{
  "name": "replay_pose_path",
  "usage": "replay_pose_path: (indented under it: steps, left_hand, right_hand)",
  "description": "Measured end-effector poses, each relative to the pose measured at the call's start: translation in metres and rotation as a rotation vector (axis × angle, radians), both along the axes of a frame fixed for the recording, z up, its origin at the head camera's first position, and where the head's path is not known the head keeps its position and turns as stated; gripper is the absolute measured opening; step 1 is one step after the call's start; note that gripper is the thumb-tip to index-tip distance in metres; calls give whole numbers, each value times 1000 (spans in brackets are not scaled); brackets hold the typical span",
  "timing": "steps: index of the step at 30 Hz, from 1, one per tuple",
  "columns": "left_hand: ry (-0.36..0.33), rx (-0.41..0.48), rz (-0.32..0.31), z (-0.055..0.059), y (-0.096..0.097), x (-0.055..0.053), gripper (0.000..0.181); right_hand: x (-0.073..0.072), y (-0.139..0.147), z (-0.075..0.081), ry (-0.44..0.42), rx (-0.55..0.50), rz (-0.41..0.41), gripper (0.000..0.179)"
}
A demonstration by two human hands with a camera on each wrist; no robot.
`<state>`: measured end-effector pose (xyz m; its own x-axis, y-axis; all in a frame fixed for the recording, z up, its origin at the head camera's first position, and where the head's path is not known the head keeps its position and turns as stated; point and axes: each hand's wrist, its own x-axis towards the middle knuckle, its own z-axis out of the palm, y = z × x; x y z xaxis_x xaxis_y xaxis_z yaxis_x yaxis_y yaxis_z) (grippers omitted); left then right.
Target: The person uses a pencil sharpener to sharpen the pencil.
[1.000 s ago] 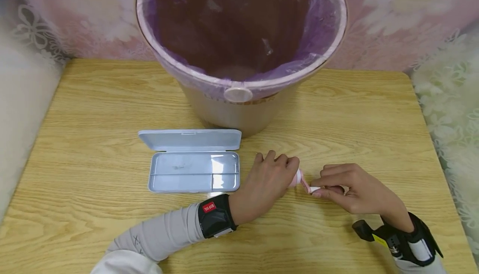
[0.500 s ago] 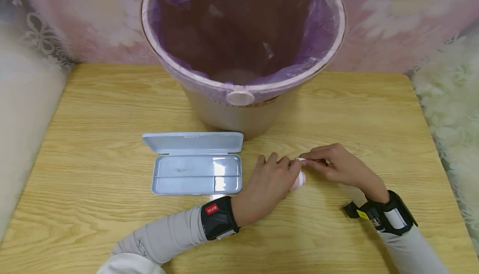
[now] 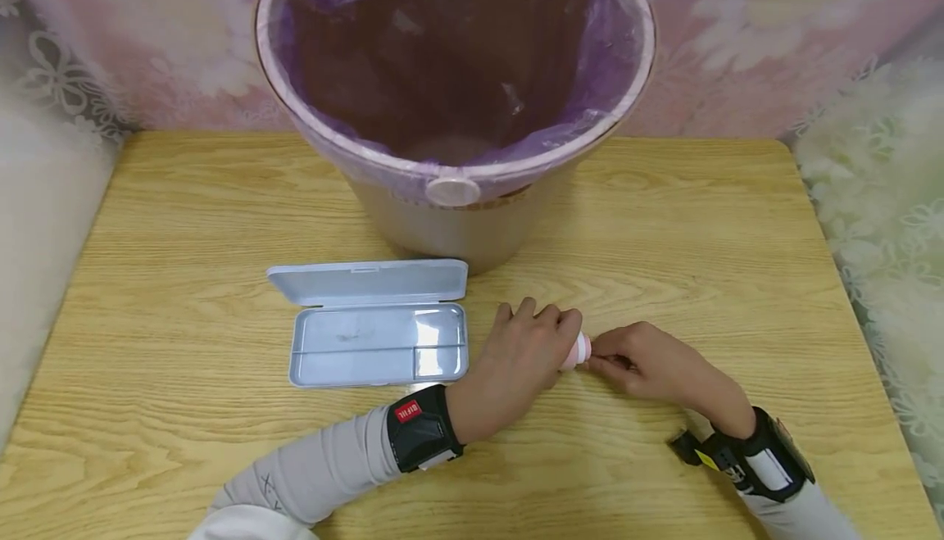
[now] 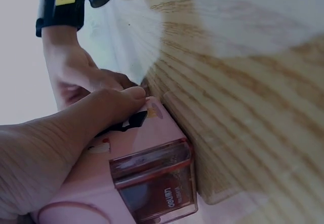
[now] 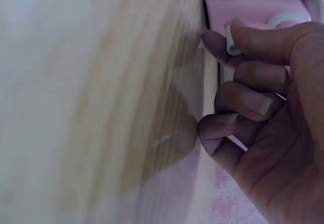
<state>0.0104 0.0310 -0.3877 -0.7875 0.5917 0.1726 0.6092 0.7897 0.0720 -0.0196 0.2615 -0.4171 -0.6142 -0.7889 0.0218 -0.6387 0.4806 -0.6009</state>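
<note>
My left hand (image 3: 516, 364) grips a pink crank pencil sharpener (image 3: 578, 352) from above, holding it against the table. In the left wrist view, the sharpener (image 4: 139, 143) shows a clear reddish drawer (image 4: 162, 193) with lettering on it, and the left thumb (image 4: 121, 105) lies along its pink body. At its right end, my right hand (image 3: 652, 368) pinches the small white crank knob (image 5: 231, 40) between thumb and forefinger. The other right fingers are curled, best seen in the right wrist view. The left palm hides most of the sharpener in the head view.
Left of the hands sits a pale blue pencil case (image 3: 324, 368), its lid (image 3: 369, 283) raised. Behind it stands a large bin (image 3: 457, 233) lined with a purple bag (image 3: 619, 65). Wooden table (image 3: 701, 237) surrounds them, with a pink floral cloth (image 3: 737, 48) beyond.
My right hand has circled with the crank knob, first up and left, then down to the sharpener's end. The left hand has kept its grip on the sharpener.
</note>
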Motion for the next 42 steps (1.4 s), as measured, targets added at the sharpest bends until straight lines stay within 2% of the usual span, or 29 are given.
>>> replay_pose_path:
  steps: [6,13,21,27,32,35,38,42]
  left_hand:
    - [-48,-7,-12,1,0,0,33]
    - [-44,13,-12,1,0,-1,26]
    - [-5,-6,-19,-1,0,0,29]
    - [30,-6,-9,-1,2,0,21]
    - [24,-12,-8,1,4,1,30]
    - [22,-26,-9,2,4,1,31]
    - [14,-32,-8,2,4,1,33]
    - [31,-36,-1,2,4,2,21]
  right_hand:
    - [14,2,13,-57,-34,49,14]
    - [21,6,35,-31,-138,82,23]
    - [17,9,43,-13,-138,74,29]
    - [7,12,46,-6,-285,69,31]
    - [0,16,40,-21,-374,95,26]
    - [0,16,40,-24,-385,99,28]
    - [-2,14,42,-9,-373,83,20]
    - [-11,10,41,58,-303,-21,14]
